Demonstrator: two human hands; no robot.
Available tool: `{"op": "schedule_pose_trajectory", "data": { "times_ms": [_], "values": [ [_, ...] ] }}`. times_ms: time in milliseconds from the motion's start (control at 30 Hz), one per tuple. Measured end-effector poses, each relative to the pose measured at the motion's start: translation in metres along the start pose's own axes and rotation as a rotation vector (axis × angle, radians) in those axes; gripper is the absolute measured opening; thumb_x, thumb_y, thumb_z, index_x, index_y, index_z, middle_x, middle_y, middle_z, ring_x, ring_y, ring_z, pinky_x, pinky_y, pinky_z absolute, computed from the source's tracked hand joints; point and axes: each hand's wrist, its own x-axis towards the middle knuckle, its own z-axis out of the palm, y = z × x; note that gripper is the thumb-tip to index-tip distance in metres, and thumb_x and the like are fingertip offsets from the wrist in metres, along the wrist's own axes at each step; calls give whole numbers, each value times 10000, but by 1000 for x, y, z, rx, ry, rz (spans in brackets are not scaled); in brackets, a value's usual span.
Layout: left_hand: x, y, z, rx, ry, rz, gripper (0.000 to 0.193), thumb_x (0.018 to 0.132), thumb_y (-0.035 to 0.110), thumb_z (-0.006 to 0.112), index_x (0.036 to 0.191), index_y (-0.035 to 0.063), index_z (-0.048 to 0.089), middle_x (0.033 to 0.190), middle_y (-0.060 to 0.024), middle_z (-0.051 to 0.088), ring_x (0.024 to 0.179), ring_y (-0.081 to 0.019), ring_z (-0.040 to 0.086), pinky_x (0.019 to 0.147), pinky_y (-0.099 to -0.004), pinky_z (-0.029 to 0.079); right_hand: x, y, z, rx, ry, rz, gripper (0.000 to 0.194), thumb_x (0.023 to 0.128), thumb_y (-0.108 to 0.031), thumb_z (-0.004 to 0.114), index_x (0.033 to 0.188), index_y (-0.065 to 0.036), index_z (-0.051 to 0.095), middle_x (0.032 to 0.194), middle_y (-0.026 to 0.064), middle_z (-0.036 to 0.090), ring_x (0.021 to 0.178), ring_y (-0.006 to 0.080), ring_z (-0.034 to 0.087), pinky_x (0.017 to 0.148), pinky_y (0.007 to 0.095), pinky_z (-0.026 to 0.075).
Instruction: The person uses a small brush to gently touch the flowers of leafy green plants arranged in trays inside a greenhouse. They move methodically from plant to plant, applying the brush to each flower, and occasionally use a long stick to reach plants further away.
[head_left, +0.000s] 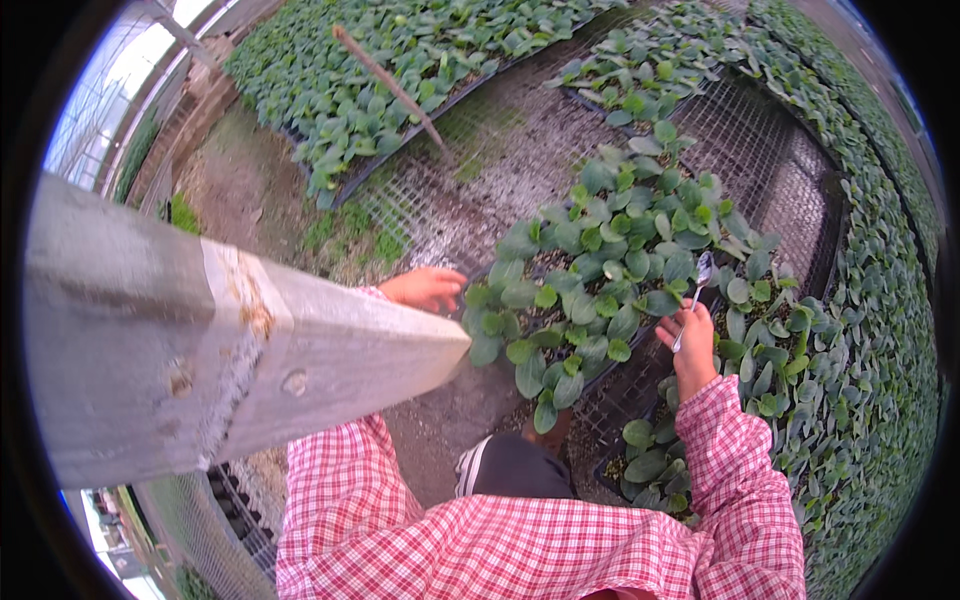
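A metal spoon (703, 279) is held in my right hand (691, 334), its bowl pointing up and away, its handle lying across the fingers. The hand is beside the right edge of a dark tray of broad-leaved seedlings (592, 270). At the opposite edge of this tray is my left hand (426, 288), its fingers reaching towards the rim; whether they grip it cannot be told. Part of the left arm is hidden behind a thick pale post. Leaves cover most of the tray.
The thick post (300, 360) juts in from the left, close to the tray. A wire mesh bench (480, 142) bears more seedling trays (375, 97) beyond and along the right (847, 390). A thin wooden stick (390, 86) rises at the far bench.
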Motion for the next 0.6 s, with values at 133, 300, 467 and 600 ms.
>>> {"op": "schedule_pose_trajectory", "data": {
  "times_ms": [133, 300, 467, 600],
  "values": [
    [20, -10, 13, -255, 3, 71, 161, 854, 192, 563, 946, 69, 515, 730, 18, 533, 571, -65, 476, 507, -197, 392, -3, 1, 9, -6, -13, -37, 140, 856, -118, 393, 983, -120, 455, 883, 19, 527, 720, 151, 540, 564, 297, 501],
    [2, -2, -10, -467, 256, 262, 131, 836, 192, 585, 892, 89, 527, 695, 31, 516, 531, -54, 446, 470, -197, 362, -3, 4, 34, 15, -123, -63, 152, 855, -136, 448, 1004, -103, 456, 852, 19, 534, 723, 159, 561, 533, 270, 481],
    [-22, -13, -37, -454, 340, 269, 94, 847, 155, 560, 861, 81, 505, 704, 19, 524, 526, -58, 442, 454, -194, 353, 3, 25, 90, 63, -133, -37, 169, 870, -153, 440, 1025, -96, 472, 986, 28, 507, 896, 170, 514, 561, 280, 481],
    [-34, -41, -45, -584, 399, 274, 112, 852, 171, 558, 870, 77, 500, 695, -5, 513, 520, -74, 436, 453, -213, 359, 18, 19, 128, 68, -184, -78, 182, 877, -153, 431, 1031, -77, 491, 1049, 53, 494, 950, 193, 495, 594, 298, 491]
  ]
}}
